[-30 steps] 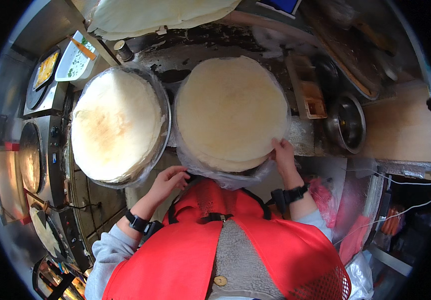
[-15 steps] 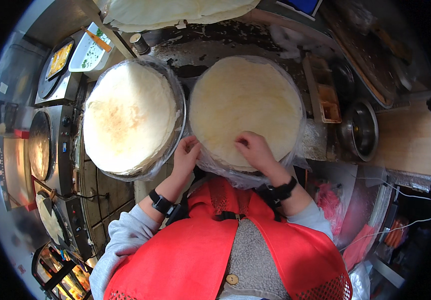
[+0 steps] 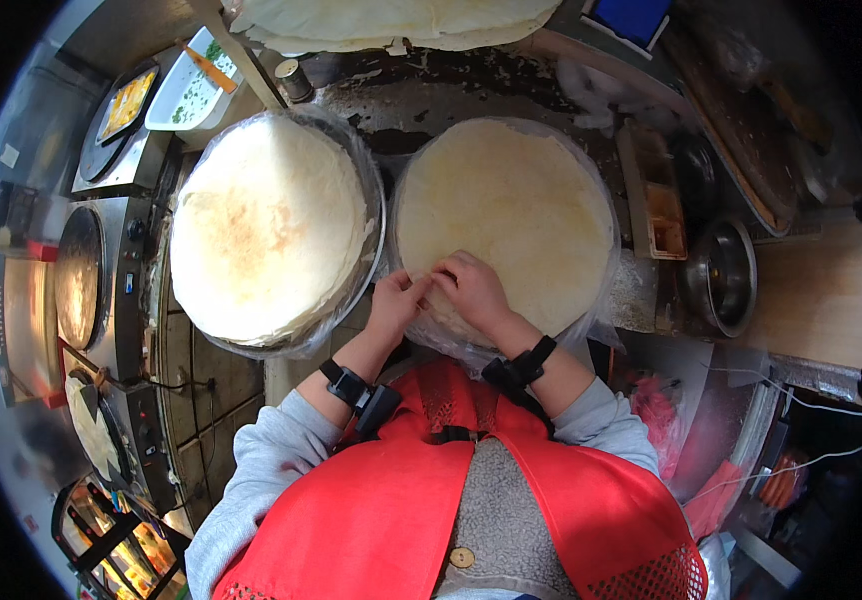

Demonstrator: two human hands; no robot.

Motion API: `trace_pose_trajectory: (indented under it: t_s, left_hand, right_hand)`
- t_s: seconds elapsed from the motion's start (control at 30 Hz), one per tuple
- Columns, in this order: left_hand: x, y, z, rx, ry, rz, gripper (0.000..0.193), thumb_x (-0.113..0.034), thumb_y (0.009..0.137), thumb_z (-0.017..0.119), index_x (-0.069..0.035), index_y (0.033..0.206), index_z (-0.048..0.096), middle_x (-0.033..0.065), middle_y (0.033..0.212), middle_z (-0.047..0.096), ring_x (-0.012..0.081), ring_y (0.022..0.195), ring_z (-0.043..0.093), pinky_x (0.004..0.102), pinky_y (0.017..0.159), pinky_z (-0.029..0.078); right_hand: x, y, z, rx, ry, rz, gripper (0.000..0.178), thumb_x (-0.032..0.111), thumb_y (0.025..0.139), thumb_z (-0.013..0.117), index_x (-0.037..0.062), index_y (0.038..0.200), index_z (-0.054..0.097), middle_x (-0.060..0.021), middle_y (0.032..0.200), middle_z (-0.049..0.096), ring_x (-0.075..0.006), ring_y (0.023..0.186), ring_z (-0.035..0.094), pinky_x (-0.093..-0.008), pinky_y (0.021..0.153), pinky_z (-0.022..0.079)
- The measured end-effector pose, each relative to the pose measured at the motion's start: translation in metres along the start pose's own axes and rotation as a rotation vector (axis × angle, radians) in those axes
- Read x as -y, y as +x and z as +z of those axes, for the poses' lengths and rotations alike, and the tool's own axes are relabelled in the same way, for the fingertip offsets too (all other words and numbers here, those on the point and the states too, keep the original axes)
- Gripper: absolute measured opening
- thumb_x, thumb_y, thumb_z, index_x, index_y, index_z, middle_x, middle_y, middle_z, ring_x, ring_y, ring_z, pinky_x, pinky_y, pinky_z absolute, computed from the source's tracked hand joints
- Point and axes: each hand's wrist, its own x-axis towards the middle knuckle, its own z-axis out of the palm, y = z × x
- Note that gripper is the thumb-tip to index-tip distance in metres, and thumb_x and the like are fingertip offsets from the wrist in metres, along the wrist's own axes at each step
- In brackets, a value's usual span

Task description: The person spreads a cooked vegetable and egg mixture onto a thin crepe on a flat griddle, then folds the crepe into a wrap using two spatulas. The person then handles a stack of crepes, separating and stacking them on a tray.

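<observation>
My left hand [image 3: 398, 303] and my right hand [image 3: 473, 290] meet over the near left edge of a round stack of thin pale flatbreads [image 3: 511, 215]. The fingers of both are pinched and their tips touch or nearly touch. What lies between them is too small to make out, though the flatbread's edge is right there. Clear plastic wrap [image 3: 606, 270] sticks out around and beneath this stack. To the left stands a second flatbread stack [image 3: 266, 225], browned in its middle and sunlit, also on plastic wrap.
More flatbreads [image 3: 391, 20] lie at the far edge. Left are round griddles [image 3: 81, 275], a white tub of chopped greens [image 3: 191, 95] and a small metal canister [image 3: 294, 80]. A compartment tray [image 3: 651, 190], a steel bowl [image 3: 723, 275] and a wooden board [image 3: 816, 285] stand at the right.
My right hand has moved left, off the flatbread's middle, to meet my left hand at the edge. My left hand has shifted slightly right. The whole view has shifted a little.
</observation>
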Motion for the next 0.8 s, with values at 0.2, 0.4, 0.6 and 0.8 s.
trace_pose_trajectory:
  t_s: [0.2, 0.4, 0.6, 0.8]
  left_hand:
    - [-0.002, -0.003, 0.003, 0.03, 0.048, 0.012, 0.02, -0.022, 0.092, 0.057, -0.004, 0.085, 0.063, 0.0008, 0.067, 0.06, 0.0087, 0.057, 0.056, 0.0217, 0.05, 0.04]
    - [0.009, 0.002, 0.002, 0.008, 0.091, 0.059, 0.02, -0.019, 0.092, 0.054, -0.003, 0.082, 0.062, 0.002, 0.069, 0.061, 0.0087, 0.057, 0.055, 0.0226, 0.05, 0.04]
    - [0.02, 0.008, 0.002, -0.021, 0.013, 0.085, 0.018, -0.015, 0.091, 0.052, -0.003, 0.081, 0.062, 0.0008, 0.071, 0.061, 0.0078, 0.061, 0.055, 0.0235, 0.051, 0.039]
    - [0.017, 0.006, 0.001, 0.03, 0.038, 0.079, 0.018, -0.016, 0.093, 0.052, -0.004, 0.084, 0.062, 0.0015, 0.071, 0.061, 0.0085, 0.06, 0.055, 0.0222, 0.052, 0.039]
  right_hand:
    - [0.008, 0.001, -0.006, 0.111, -0.215, -0.089, 0.015, 0.017, 0.076, 0.063, 0.0048, 0.083, 0.065, -0.0141, 0.086, 0.061, -0.0321, 0.082, 0.062, -0.0395, 0.07, 0.051]
    - [0.026, 0.005, -0.001, 0.169, -0.407, -0.137, 0.012, 0.014, 0.07, 0.064, 0.0031, 0.074, 0.064, -0.0142, 0.079, 0.061, -0.0315, 0.078, 0.063, -0.0393, 0.068, 0.052]
    - [0.028, 0.013, -0.002, 0.202, -0.45, -0.223, 0.012, 0.012, 0.069, 0.064, 0.0027, 0.077, 0.067, -0.0153, 0.082, 0.064, -0.0319, 0.079, 0.065, -0.0389, 0.068, 0.054]
    - [0.022, 0.029, -0.008, 0.295, -0.385, -0.106, 0.012, 0.013, 0.069, 0.064, 0.0022, 0.072, 0.068, -0.0185, 0.077, 0.065, -0.0359, 0.075, 0.065, -0.0425, 0.065, 0.053]
